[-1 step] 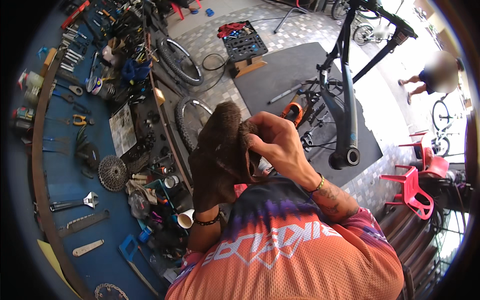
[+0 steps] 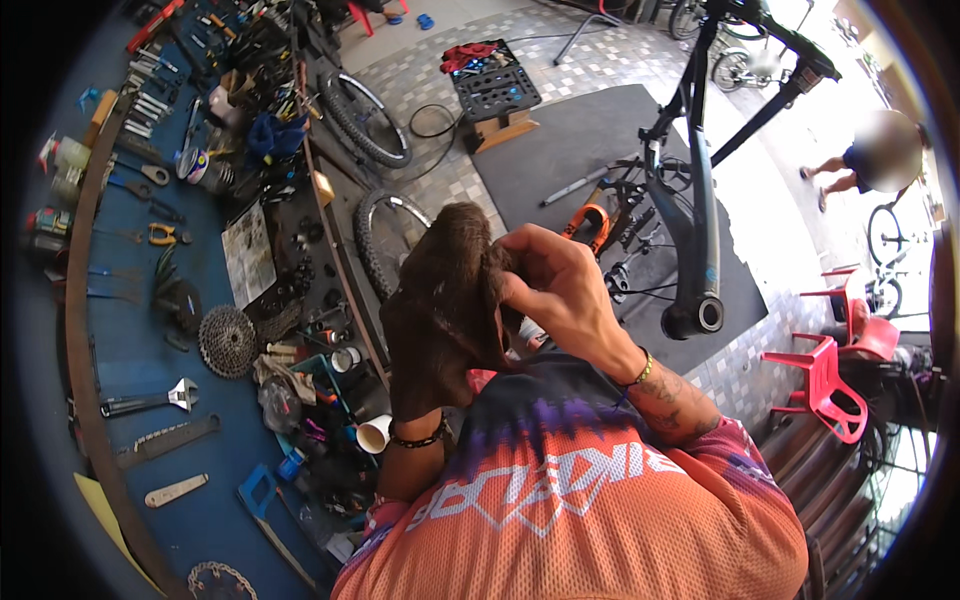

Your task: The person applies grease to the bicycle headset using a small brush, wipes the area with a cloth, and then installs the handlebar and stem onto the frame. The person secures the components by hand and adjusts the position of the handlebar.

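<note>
A dark brown cloth, towel-like in texture, hangs over my left hand and hides its fingers. Only the wrist with a dark beaded bracelet shows below it. My right hand is closed on the cloth's right edge, pinching it between thumb and fingers. Whatever may lie within the folds is out of sight. Beyond my right hand, a dark bicycle frame stands raised, its round open tube end toward me.
On my left runs a blue workbench with an adjustable wrench, a cassette and a paper cup. Bicycle parts lie on a grey mat near an open tool case. Red chairs and a person are at right.
The surroundings have shifted slightly to the right in view. My hands and the cloth have hardly moved, and my right hand keeps its pinch.
</note>
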